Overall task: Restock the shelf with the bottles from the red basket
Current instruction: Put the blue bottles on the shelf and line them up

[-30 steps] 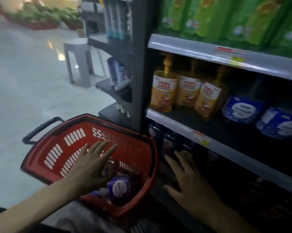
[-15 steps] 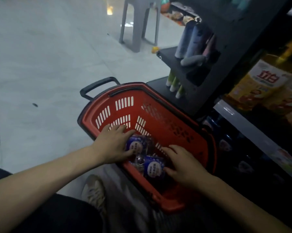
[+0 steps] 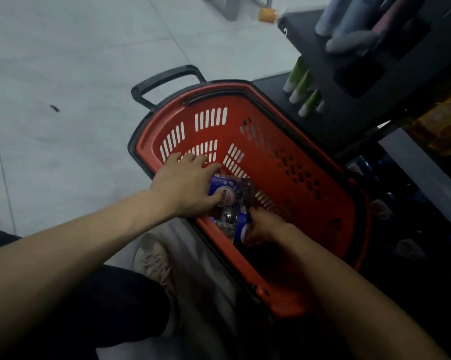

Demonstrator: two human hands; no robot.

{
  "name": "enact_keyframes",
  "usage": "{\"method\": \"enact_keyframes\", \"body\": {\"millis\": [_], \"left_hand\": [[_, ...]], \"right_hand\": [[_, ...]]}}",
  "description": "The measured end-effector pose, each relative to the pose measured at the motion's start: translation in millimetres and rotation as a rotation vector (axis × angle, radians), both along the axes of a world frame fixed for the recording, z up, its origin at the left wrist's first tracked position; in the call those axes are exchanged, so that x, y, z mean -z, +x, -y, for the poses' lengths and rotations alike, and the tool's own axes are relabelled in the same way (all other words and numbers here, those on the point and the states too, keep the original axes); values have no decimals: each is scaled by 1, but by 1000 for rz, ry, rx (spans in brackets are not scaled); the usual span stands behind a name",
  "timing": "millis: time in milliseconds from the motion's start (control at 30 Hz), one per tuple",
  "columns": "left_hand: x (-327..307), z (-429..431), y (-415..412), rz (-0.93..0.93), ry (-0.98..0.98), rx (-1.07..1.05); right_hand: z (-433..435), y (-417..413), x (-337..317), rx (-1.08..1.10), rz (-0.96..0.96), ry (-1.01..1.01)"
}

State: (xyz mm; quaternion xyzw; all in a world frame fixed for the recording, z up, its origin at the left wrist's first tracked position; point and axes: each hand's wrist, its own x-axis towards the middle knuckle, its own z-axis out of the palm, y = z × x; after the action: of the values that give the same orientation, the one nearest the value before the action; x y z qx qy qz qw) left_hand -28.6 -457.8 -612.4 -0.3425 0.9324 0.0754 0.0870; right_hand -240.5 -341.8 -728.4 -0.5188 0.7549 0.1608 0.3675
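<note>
The red basket [image 3: 301, 141] stands on the pale tiled floor [image 3: 63, 74], its black pull handle [image 3: 164, 79] sticking out from the far end. Both hands are down inside the basket at its near end, each on a bottle.

The left hand [image 3: 185, 188] lies over a blue-labelled bottle [image 3: 228, 189] on the basket's floor. Its fingers curl across the top and the thumb presses on the white oval of the label. Just nearer the person, touching or almost touching that one, is a second blue-labelled bottle [image 3: 238, 226]. The right hand [image 3: 264, 226] grips it from the right side with its fingers wrapped round the body. Clear plastic shows between the two labels, but I cannot tell which bottle it belongs to.

A dark shelf unit [image 3: 349, 107] stands against the basket's right side. On its ledge beyond the basket's far right corner stand green tubes [image 3: 303, 84] on white caps, and above them lie grey tubes [image 3: 349, 41]. The shelf space to the basket's right is too dim to make out. A pale sneaker [image 3: 154, 258] rests on the floor just left of the basket's near end.
</note>
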Motion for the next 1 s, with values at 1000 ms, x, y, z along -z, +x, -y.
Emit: {"method": "enact_keyframes", "body": {"millis": [1000], "left_hand": [[-7, -3, 0, 1, 2, -55]], "right_hand": [[-2, 4, 33, 247, 108, 0]]}}
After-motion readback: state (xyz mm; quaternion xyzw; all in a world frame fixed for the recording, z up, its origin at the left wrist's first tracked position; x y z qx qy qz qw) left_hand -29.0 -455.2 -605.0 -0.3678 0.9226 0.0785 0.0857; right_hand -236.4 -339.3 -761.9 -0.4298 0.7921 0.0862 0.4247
